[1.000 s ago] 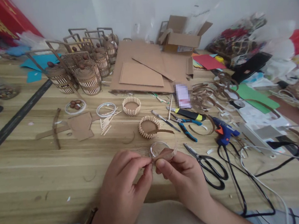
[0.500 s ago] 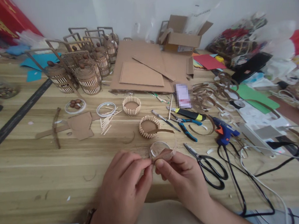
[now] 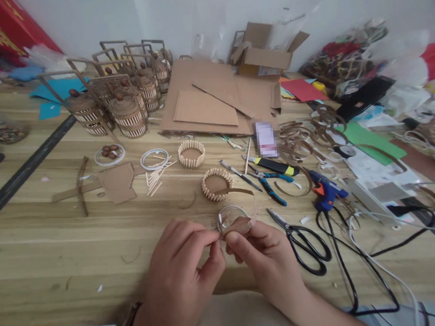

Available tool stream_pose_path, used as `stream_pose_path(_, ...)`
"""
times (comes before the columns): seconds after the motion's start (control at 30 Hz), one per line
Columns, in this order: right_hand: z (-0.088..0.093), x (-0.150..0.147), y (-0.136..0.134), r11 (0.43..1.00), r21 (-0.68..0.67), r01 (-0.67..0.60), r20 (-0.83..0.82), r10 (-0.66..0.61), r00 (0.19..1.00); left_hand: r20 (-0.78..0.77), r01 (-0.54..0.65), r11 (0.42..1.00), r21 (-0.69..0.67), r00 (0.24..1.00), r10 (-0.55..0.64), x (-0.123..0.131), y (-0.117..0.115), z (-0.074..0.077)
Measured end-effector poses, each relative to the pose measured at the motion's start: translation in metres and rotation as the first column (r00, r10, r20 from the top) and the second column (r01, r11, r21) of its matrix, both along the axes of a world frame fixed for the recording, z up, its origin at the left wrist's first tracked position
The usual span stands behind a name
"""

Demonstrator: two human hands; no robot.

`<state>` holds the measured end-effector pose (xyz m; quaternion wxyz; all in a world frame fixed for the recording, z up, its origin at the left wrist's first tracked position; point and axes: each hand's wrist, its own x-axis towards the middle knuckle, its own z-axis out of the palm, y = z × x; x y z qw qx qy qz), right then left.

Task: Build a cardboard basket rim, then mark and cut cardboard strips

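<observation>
Both hands meet low in the middle of the wooden table (image 3: 57, 248). My left hand (image 3: 182, 277) pinches one end of a small brown cardboard strip (image 3: 240, 225) with thumb and forefinger. My right hand (image 3: 266, 257) grips the same strip from the other side, fingers curled. The strip lies across a clear tape ring (image 3: 229, 213) just beyond my fingertips. A little farther off stands a small round basket of wooden sticks (image 3: 217, 184) with a brown strip over it, and a second stick basket (image 3: 191, 154) behind it.
Black scissors (image 3: 304, 241) lie right of my right hand, with a blue glue gun (image 3: 326, 191), pliers (image 3: 272, 183) and cables beyond. Loose sticks (image 3: 156, 178), cardboard sheets (image 3: 212, 97), finished lantern-like baskets (image 3: 120, 100) and an open carton (image 3: 264, 52) fill the back.
Almost nothing differs; my fingers have shifted very slightly on the brown strip, both hands staying in place.
</observation>
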<state>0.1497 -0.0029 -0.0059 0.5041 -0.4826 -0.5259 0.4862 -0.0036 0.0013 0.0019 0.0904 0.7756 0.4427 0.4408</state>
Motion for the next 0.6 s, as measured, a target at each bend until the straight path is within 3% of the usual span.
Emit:
stream_pose_path(0.33, -0.0006, -0.0001, -0.0011, 1.0, 0.025, 0.008, -0.008, -0.008, 1.0, 0.046, -0.016, 0.999, -0.039, 0.999, 0.018, 0.0009, -0.0022, 0.0022)
stream_pose_path(0.6, 0.0006, -0.0014, -0.0001, 0.998, -0.06, -0.02, -0.102, 0.014, 0.995, 0.301, 0.132, 0.927, -0.351, 0.953, -0.022, -0.001, 0.0007, -0.0008)
